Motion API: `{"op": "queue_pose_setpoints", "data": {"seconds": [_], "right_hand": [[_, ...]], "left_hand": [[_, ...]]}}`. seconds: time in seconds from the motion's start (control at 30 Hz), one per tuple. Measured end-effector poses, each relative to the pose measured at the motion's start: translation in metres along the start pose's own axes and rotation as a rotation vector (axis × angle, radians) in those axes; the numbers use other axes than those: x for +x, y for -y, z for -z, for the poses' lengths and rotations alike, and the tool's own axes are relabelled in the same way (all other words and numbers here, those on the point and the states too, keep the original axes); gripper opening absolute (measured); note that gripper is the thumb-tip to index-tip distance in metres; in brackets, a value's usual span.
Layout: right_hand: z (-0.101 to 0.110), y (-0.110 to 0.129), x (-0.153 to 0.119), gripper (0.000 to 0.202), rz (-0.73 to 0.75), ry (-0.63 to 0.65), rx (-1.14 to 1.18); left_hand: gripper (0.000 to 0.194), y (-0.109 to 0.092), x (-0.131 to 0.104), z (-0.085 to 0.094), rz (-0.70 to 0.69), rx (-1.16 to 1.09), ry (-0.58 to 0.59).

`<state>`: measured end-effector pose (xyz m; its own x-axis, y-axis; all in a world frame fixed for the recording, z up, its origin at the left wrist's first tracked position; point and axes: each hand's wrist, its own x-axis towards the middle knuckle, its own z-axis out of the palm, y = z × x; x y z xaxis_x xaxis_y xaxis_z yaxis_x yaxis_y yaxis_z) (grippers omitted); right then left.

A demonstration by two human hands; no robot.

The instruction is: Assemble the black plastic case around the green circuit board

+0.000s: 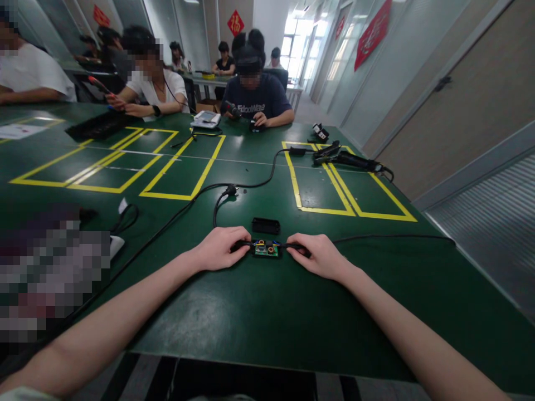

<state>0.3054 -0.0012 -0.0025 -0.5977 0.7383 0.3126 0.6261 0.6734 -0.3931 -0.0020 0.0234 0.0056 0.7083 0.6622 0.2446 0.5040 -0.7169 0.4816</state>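
Observation:
A green circuit board [266,249] with a copper coil and coloured wires sits in an open black case on the table, in front of me. My left hand [223,248] pinches the black cable at the board's left end. At the other end, my right hand [315,253] grips the black cable that comes out on the right. Just beyond the board lies a separate black plastic cover [266,225], with neither hand touching it. A power plug [230,191] on a black cord rests farther away, past my left hand.
Yellow tape rectangles [181,196] mark the green table [200,323]. A black curling-iron-like tool [346,160] with a long cord lies at the far right. Across the table a person [254,94] handles a small black object. Another person [154,89] works to the left, beside a black tray [98,125].

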Motion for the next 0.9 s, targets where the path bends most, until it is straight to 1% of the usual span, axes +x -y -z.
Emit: {"op": "queue_pose_setpoints", "data": {"seconds": [0.23,0.57,0.73,0.9], "right_hand": [[-0.0006,0.0007,0.0019,0.014,-0.022,0.04,0.002],[0.0025,0.0036,0.0055,0.019,0.06,-0.016,-0.019],[0.0032,0.0055,0.0064,0.013,0.088,-0.014,-0.004],[-0.0005,0.0038,0.0057,0.009,0.097,-0.022,0.001]], "left_hand": [[0.012,0.0012,0.0021,-0.0007,-0.054,0.05,-0.026],[0.02,0.0051,0.0018,-0.0037,-0.094,0.035,-0.037],[0.023,0.0047,0.0017,-0.0034,-0.122,0.029,-0.049],[0.026,0.0041,0.0025,-0.0049,-0.081,0.012,-0.037]]}}
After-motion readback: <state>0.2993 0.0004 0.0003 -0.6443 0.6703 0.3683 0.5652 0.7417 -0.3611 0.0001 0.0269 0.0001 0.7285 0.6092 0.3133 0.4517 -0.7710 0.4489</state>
